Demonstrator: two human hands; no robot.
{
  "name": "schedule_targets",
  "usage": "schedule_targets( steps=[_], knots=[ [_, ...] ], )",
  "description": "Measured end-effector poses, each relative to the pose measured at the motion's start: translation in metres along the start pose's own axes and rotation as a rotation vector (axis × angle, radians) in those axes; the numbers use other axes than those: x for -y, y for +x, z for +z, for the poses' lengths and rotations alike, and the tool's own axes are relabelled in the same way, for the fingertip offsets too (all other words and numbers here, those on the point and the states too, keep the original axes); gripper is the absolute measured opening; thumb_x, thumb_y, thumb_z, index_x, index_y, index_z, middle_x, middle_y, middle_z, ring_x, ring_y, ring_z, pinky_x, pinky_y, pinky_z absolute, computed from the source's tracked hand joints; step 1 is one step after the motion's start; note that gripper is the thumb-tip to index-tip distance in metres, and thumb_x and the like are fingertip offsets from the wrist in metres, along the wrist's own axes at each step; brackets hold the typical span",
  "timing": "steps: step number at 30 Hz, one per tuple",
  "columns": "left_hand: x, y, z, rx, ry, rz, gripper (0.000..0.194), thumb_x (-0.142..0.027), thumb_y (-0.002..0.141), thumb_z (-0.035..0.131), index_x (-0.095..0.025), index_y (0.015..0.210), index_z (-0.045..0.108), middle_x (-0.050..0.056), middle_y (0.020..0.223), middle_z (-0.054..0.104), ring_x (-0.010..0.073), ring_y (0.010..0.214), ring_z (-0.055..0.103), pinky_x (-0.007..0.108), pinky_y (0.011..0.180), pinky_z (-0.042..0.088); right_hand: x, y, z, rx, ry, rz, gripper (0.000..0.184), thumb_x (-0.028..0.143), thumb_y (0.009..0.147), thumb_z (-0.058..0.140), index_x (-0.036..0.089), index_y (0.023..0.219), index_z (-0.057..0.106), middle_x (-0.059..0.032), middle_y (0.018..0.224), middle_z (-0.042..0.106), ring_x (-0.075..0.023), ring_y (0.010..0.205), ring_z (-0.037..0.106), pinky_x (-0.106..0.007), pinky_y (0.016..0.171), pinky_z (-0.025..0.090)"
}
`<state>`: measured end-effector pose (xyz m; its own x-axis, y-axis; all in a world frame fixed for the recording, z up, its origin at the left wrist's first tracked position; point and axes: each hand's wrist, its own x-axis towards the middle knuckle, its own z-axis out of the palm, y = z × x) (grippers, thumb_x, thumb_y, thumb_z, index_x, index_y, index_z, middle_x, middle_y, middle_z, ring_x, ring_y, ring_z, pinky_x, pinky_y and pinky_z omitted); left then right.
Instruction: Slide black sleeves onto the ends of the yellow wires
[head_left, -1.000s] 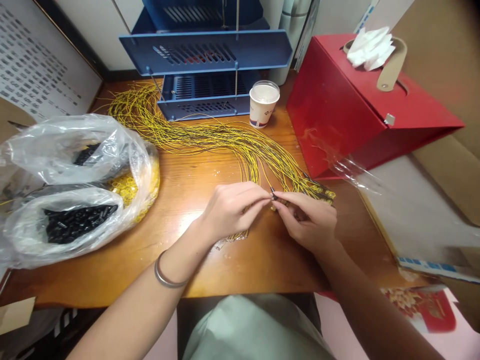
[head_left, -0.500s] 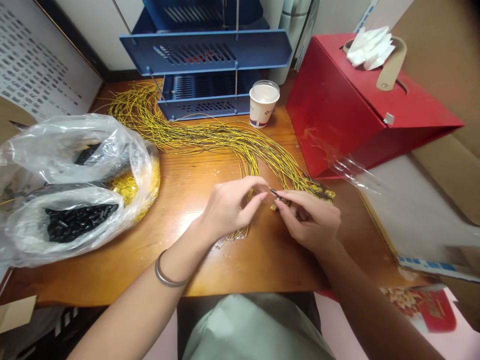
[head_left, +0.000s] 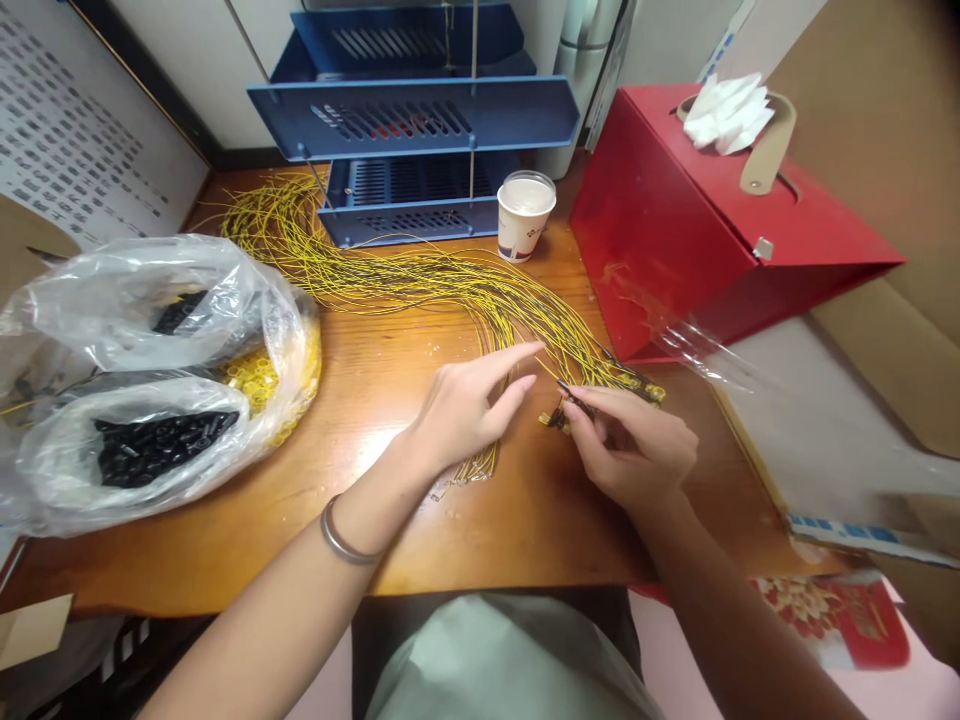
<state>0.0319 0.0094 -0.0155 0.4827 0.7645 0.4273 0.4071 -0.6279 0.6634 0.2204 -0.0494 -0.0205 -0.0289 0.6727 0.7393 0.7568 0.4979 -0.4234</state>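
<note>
- Desk [head_left: 262, 555], glossy grained wood: its front edge is lying nearest the body.
- Bangle [head_left: 337, 540], metal, smooth, round: is circling the left wrist.
- Left hand [head_left: 466, 405]: thumb and forefinger are standing apart, visibly gripping nothing; wire strands are passing beneath.
- Right hand [head_left: 639, 442]: thumb and forefinger are pinching a small black piece [head_left: 563, 387], slim and dark, just right of the left fingertips; a yellow wire is apparently leading to it. Good handling is probably calling for a light, steady pinch, the piece's tip exposed and its wire straight, clear of neighbouring strands.
- Plastic bags [head_left: 82, 300], clear, crinkled: are holding short black tubes [head_left: 161, 450] and yellow rings [head_left: 256, 378].
- Wire bundle [head_left: 420, 275], thin, yellow and dark: is curving across the desk beyond the hands.
- Red box [head_left: 660, 220], flat-sided: is standing right.
- Paper cup [head_left: 519, 232], tapered: is standing before the blue rack [head_left: 416, 118], slotted, tiered.
</note>
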Motion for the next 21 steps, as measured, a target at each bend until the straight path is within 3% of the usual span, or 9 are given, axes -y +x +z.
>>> schedule_targets(
  steps=[4,7,11,14,21],
  knots=[
    [0.003,0.004,0.001,-0.026,0.011,0.006,0.043,-0.023,0.092,0.056,-0.018,0.135,0.054,0.008,0.129,0.065,0.0194,0.111,0.066,0.035,0.097,0.053,-0.009,0.000,-0.003,-0.066,-0.185,0.035,0.018,0.017,0.076,0.072,0.022,0.094,0.071,-0.0013,0.074,0.074,-0.0109,0.045,0.056,-0.026,0.050,0.048],
    [0.007,0.003,0.002,-0.024,0.062,-0.014,0.046,-0.024,0.092,0.056,-0.018,0.137,0.052,0.008,0.127,0.066,0.0185,0.096,0.069,0.035,0.087,0.055,-0.019,0.000,-0.006,-0.092,-0.336,0.053,0.014,0.020,0.078,0.071,0.022,0.092,0.072,-0.0009,0.065,0.070,-0.0149,0.051,0.060,-0.031,0.058,0.049],
    [0.016,0.003,0.003,-0.126,0.255,-0.087,0.031,-0.027,0.088,0.059,-0.019,0.117,0.066,0.006,0.099,0.075,0.0174,0.070,0.062,0.033,0.068,0.051,-0.027,-0.003,-0.009,-0.083,-0.369,0.098,0.018,0.022,0.080,0.069,0.020,0.098,0.072,-0.0010,0.064,0.067,-0.0162,0.055,0.060,-0.032,0.062,0.048],
    [0.030,0.006,-0.002,-0.231,0.380,-0.139,0.025,-0.029,0.084,0.064,-0.020,0.106,0.069,0.006,0.086,0.074,0.0216,0.074,0.056,0.035,0.066,0.045,-0.028,-0.006,-0.008,-0.060,-0.374,0.123,0.019,0.021,0.080,0.068,0.019,0.098,0.072,-0.0006,0.063,0.065,-0.0157,0.055,0.059,-0.031,0.063,0.047],
    [0.056,0.012,-0.014,-0.235,0.416,-0.221,0.035,-0.032,0.081,0.068,-0.021,0.114,0.064,0.009,0.105,0.074,0.0296,0.091,0.056,0.044,0.076,0.042,-0.023,-0.006,-0.004,-0.046,-0.324,0.125,0.020,0.020,0.080,0.066,0.021,0.099,0.072,0.0010,0.061,0.063,-0.0144,0.054,0.056,-0.031,0.063,0.045]
  ],
)
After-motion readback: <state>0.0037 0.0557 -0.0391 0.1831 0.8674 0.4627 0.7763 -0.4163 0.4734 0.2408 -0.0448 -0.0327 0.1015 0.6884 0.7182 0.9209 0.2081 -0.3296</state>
